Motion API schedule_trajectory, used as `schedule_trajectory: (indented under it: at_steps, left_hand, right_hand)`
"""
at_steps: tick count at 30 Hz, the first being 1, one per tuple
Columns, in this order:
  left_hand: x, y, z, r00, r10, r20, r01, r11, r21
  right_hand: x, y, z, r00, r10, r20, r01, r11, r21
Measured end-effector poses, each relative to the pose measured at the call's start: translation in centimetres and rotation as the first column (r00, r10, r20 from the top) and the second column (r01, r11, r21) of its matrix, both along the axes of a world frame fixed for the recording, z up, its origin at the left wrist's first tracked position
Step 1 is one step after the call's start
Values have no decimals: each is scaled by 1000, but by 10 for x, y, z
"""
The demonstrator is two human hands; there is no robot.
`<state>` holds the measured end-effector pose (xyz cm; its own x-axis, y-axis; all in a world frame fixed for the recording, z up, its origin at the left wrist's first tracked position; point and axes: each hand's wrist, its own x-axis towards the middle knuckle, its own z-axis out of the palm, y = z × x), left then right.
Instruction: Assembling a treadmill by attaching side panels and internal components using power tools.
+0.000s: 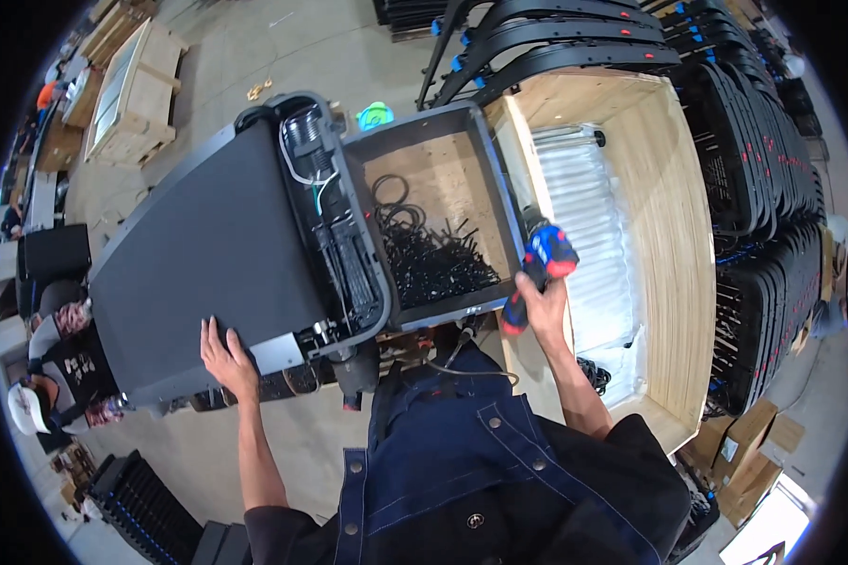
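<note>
the right hand (544,306) is curled round the handle of a drill (554,252), beside the grey tray (499,174) and wooden crate (678,226); the left hand (226,360) lies open on the treadmill (207,226), gripping nothing; the drill looks stiff and fairly heavy, best held by its handle, the treadmill heavier, best taken by its frame

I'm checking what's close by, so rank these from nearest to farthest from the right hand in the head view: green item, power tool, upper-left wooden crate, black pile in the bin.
1. Power tool: held in the right hand.
2. Black pile: in the grey bin, left of that hand.
3. Green item: beyond the bin's far wall.
4. Wooden crate: upper left.
</note>
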<state>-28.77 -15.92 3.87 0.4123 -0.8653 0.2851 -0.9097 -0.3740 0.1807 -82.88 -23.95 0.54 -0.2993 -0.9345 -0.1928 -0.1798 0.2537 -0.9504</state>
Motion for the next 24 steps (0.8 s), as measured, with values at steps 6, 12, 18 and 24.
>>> schedule_trajectory:
  at_steps: [6, 12, 18, 24]
  left_hand:
    - [-2, -12, -3, 998, -20, -67, 17, 999, -34]
    - [21, 1, -13, 997, 11, -75, -12, 1000, -16]
    - [49, 19, 0, 965, -237, -116, 233, 971, -53]
    - [151, 80, -11, 829, -516, -214, 527, 850, -8]
  right_hand:
    - [14, -32, -67, 974, -114, -197, 92, 989, -117]
    - [18, -20, -86, 982, 8, -187, 4, 998, 62]
    - [50, 46, -78, 839, -28, -543, 52, 998, 29]
    - [196, 140, -7, 917, 36, -397, -9, 998, 70]
